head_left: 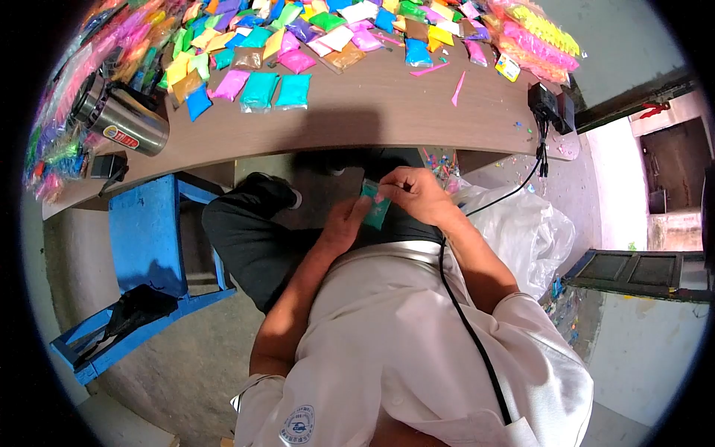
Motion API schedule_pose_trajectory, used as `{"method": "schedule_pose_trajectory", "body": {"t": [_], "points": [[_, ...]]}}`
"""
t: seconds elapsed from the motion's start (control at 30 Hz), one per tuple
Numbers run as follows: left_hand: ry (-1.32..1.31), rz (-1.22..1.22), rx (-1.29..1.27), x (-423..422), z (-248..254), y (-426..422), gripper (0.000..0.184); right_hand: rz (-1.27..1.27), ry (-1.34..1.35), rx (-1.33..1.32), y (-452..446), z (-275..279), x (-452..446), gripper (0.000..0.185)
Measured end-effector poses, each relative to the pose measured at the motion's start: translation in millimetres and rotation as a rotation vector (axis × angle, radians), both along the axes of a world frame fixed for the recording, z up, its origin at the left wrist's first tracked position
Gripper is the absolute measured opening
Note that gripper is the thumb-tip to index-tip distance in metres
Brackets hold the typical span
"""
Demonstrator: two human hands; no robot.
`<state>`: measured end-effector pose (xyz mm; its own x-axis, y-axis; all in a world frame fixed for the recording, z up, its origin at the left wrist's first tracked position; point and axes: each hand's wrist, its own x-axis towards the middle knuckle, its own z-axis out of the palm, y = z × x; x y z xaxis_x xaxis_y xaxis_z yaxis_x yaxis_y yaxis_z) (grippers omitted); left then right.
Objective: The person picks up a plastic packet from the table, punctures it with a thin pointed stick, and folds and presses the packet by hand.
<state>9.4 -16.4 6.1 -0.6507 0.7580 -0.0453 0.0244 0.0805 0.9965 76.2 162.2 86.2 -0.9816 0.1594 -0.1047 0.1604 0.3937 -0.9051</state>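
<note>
Left hand (344, 223): thumb and fingers closed on the side of a teal plastic packet (375, 217). Right hand (418, 195): fingertips pinched at its upper edge, partly covering it. Packet held over the lap, nearer than the tabletop (335, 135). On the tabletop: many coloured packets (259, 91), steel thermos (135, 125) at left. Black cable (471, 324) crosses shirt; white plastic bag (525, 242) beyond right forearm.

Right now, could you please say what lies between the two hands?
In the head view, a green packet lies between the left hand and the right hand.
</note>
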Motion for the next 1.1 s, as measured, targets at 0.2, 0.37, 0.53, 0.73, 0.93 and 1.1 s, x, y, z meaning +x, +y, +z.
{"method": "schedule_pose_trajectory", "body": {"t": [0.2,0.37,0.53,0.73,0.93,1.1], "points": [[-0.021,-0.001,0.005,0.6,4.3,-0.8,0.045,-0.044,0.001,0.008,0.6,-3.5,-0.5,0.013],[-0.186,-0.018,0.057,0.2,-6.8,-6.0,0.043,-0.063,0.035,0.041,4.0,-0.1,-0.8,0.013],[-0.377,-0.010,0.223,-3.5,-32.1,-16.8,0.040,-0.150,0.072,-0.172,19.7,8.8,-0.3,0.012],[-0.319,0.068,-0.013,-9.3,-13.2,-14.1,0.043,-0.046,-0.011,-0.091,18.2,19.9,-4.3,0.015],[-0.200,0.030,-0.001,-8.7,-6.8,-6.5,0.037,-0.019,-0.013,0.068,16.9,10.1,-9.5,0.015],[-0.146,0.035,-0.010,-3.2,-23.0,-4.6,0.030,0.136,-0.053,0.206,13.3,15.5,-10.8,0.015]]}}
